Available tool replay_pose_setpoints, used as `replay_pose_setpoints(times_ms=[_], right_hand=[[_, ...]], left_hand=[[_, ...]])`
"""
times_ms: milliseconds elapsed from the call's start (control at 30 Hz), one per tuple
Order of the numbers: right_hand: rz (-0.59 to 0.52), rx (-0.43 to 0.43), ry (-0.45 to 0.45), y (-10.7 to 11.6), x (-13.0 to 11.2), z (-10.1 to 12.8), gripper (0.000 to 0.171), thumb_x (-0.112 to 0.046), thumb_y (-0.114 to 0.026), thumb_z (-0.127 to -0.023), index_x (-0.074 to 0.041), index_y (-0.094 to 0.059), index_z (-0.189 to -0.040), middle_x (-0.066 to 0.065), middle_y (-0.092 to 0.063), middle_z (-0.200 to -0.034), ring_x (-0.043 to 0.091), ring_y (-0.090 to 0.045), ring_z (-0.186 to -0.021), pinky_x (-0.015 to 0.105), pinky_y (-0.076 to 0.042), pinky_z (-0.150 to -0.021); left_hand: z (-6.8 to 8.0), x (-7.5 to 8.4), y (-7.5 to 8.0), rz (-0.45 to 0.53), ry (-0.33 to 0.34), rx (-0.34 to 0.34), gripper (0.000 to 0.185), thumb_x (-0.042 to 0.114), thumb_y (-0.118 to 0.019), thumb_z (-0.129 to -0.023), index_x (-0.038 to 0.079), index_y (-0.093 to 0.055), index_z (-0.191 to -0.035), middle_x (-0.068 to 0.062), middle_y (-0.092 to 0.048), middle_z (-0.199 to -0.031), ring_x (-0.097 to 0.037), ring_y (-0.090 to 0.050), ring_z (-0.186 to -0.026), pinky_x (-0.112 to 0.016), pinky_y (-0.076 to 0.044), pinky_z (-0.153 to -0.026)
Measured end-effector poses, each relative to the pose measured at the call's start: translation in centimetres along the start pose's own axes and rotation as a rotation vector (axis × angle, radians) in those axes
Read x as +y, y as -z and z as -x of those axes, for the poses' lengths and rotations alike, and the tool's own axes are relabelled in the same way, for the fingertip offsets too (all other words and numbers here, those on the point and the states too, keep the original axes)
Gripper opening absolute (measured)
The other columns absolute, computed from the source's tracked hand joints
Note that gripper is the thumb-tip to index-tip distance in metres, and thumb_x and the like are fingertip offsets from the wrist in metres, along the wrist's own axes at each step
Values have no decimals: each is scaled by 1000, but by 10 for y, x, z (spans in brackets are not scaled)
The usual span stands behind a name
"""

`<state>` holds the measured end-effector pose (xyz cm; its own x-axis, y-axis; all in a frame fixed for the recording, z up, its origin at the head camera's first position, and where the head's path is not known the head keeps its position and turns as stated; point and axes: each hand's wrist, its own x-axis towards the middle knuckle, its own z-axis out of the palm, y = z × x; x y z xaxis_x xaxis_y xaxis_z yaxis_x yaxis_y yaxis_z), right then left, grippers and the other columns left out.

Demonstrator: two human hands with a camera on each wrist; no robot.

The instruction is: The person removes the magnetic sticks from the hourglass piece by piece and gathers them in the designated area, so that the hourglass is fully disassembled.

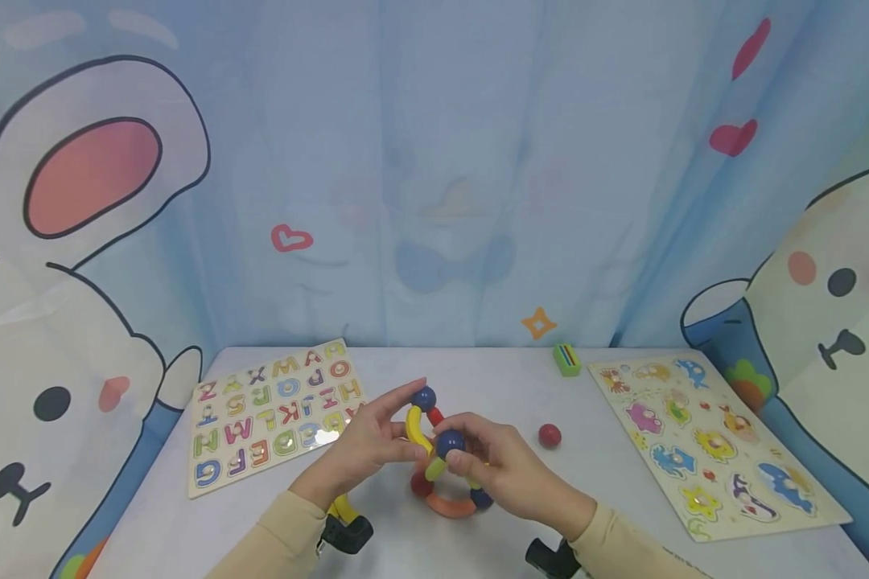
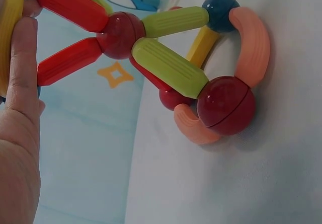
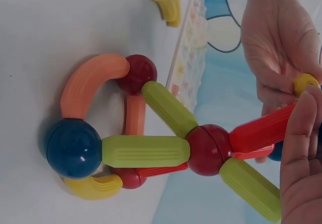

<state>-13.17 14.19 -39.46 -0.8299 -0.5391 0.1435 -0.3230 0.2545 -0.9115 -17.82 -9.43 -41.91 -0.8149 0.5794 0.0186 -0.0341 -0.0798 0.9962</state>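
- Both hands grasp a rod-and-ball toy structure (image 1: 442, 474) standing mid-table: the left hand (image 1: 369, 446) pinches its yellow curved rod (image 1: 416, 430), and the right hand (image 1: 503, 470) curls round a blue ball (image 1: 450, 442).
- A red ball (image 1: 549, 436) lies apart on bare white table (image 1: 492, 378), right of the hands.
- The alphabet puzzle (image 1: 278, 414) on the left shows letters such as G, F, E; an animal puzzle (image 1: 710, 442) lies on the right.

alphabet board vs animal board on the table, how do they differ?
The alphabet puzzle board lies at the table's left, beside the left hand; the animal puzzle board lies at the right, beyond the right hand. The alphabet board holds coloured letters in rows; the animal board holds coloured creature shapes. A green block sits near the animal board's far corner; none sits by the alphabet board. Both lie flat, pale and untouched.
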Motion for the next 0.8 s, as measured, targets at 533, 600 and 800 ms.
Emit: replay_pose_setpoints(times_ms=[533,600,800], right_hand=[[-108,32,23,4,1,1,28,-15,-56,-103,-5,-55,-129,15,-64,-117,35,-65,-102,32,-55,-88],[-102,53,37,9,0,2,28,-14,-56,-103,-5,-55,-130,18,-63,-119,34,-65,-103,32,-55,-89],[5,215,35,39,8,14,34,-10,-69,-95,-9,-58,-126,13,-62,-123,25,-64,-106,30,-55,-89]], left_hand=[[-1,1,0,6,-6,-6,84,5,-80,-84,29,-39,-153,-1,-27,-161,-34,-66,-108,-36,-54,-92],[-1,0,0,9,-8,-6,84,5,-81,-83,28,-40,-153,-2,-29,-160,-37,-65,-109,-37,-54,-92],[-1,0,0,18,6,0,85,2,-80,-82,27,-40,-153,-3,-32,-159,-31,-68,-104,-38,-54,-92]])
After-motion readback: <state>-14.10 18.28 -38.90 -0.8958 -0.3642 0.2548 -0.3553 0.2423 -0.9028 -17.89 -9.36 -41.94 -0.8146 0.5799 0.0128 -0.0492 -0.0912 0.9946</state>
